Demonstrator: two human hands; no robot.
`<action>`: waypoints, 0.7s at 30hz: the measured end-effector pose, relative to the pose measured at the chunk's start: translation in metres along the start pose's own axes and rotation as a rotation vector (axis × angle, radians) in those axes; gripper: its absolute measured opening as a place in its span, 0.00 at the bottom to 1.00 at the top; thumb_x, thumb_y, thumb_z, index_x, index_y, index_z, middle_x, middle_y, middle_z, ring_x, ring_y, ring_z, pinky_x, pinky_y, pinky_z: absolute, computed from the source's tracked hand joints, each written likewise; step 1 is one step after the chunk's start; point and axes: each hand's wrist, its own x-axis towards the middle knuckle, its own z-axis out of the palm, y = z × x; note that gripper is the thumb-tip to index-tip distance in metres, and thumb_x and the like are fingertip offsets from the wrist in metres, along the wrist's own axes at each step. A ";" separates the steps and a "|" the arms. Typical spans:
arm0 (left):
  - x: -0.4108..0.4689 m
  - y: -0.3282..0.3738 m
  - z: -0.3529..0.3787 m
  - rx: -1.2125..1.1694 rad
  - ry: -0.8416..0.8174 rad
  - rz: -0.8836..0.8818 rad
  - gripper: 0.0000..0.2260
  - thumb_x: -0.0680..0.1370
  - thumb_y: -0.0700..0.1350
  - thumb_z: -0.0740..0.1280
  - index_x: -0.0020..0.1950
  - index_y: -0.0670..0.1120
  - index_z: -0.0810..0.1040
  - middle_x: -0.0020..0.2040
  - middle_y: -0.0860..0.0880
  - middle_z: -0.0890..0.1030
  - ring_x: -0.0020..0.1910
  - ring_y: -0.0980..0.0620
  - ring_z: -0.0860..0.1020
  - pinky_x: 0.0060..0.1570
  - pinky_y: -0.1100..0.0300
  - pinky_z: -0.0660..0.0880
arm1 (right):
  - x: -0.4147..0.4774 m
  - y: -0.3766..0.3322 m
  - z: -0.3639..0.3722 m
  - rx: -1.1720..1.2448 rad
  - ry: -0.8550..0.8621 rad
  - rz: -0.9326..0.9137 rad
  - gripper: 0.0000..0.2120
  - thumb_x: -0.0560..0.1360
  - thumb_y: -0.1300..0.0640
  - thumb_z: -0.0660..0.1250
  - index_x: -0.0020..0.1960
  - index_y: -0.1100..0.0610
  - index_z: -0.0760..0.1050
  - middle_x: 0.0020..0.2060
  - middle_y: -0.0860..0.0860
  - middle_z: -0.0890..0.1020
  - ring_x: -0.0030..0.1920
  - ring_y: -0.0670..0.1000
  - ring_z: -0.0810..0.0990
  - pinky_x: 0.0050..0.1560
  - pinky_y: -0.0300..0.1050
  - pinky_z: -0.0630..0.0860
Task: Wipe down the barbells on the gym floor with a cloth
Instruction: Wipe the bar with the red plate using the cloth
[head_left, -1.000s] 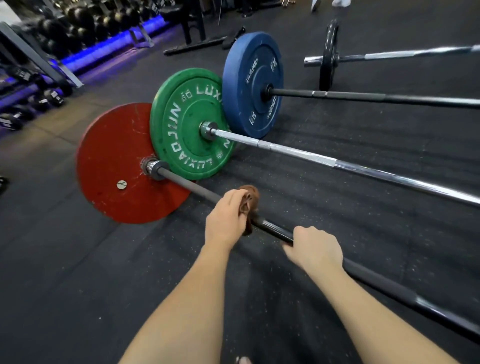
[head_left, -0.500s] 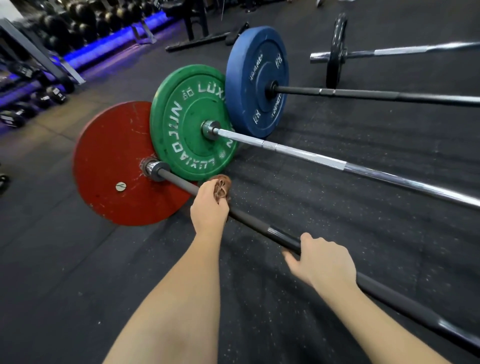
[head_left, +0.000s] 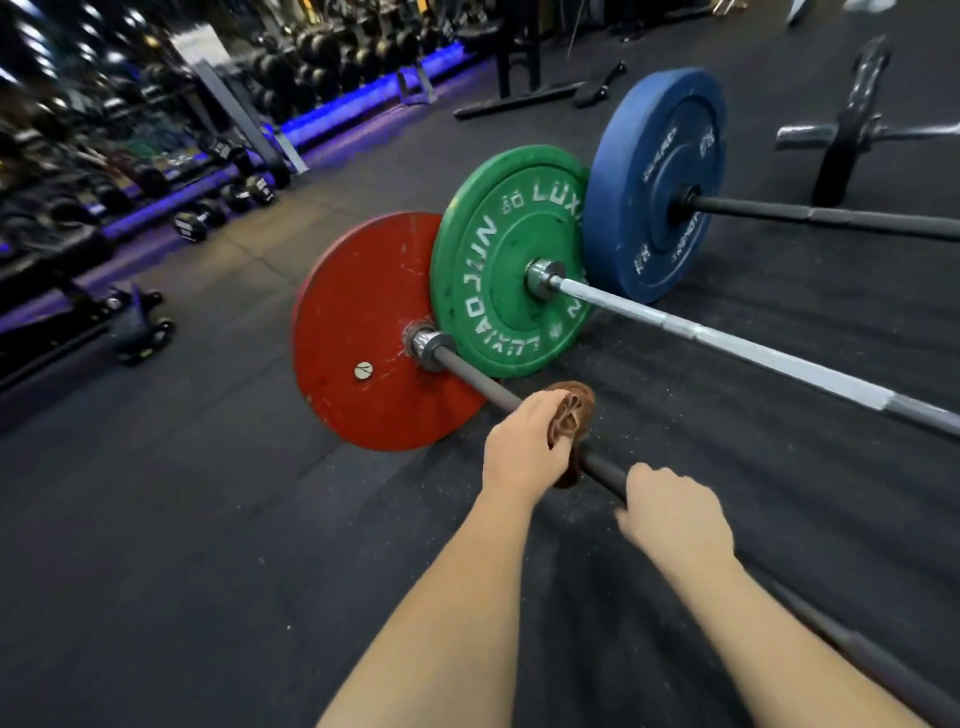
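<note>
Your left hand (head_left: 524, 447): grip closed on the brown cloth (head_left: 569, 415), cloth bunched round the dark bar (head_left: 478, 379), near the red plate (head_left: 353, 332). Your right hand (head_left: 675, 519): grip curled over the same bar, just past the cloth from the red plate. Green plate (head_left: 498, 270) with chrome bar (head_left: 727, 343), then blue plate (head_left: 654, 187), stand behind the red plate. All on the gym floor (head_left: 208, 519).

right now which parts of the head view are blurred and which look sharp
Head view: the black dumbbell rack at upper left is motion-smeared; the round red weight plate, the crumpled brown cloth and the left hand look sharp.
</note>
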 end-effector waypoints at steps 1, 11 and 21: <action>0.006 -0.003 -0.005 0.045 -0.037 0.052 0.22 0.77 0.45 0.69 0.72 0.54 0.76 0.69 0.57 0.78 0.66 0.53 0.76 0.63 0.54 0.74 | -0.001 0.002 0.001 -0.018 0.042 0.008 0.11 0.80 0.47 0.64 0.51 0.53 0.68 0.52 0.51 0.81 0.50 0.56 0.82 0.43 0.47 0.70; 0.088 -0.036 -0.024 0.111 -0.364 0.049 0.14 0.79 0.46 0.68 0.64 0.54 0.79 0.58 0.52 0.83 0.58 0.48 0.80 0.60 0.53 0.75 | -0.004 0.004 0.012 0.020 0.158 -0.020 0.14 0.83 0.42 0.59 0.48 0.53 0.64 0.40 0.47 0.73 0.43 0.55 0.80 0.41 0.47 0.68; 0.049 -0.043 0.004 -0.075 0.031 0.164 0.19 0.77 0.43 0.70 0.68 0.53 0.77 0.64 0.57 0.80 0.62 0.55 0.78 0.61 0.59 0.75 | -0.001 0.001 0.012 -0.017 0.173 -0.003 0.15 0.83 0.42 0.58 0.48 0.53 0.64 0.46 0.48 0.81 0.44 0.55 0.82 0.39 0.47 0.68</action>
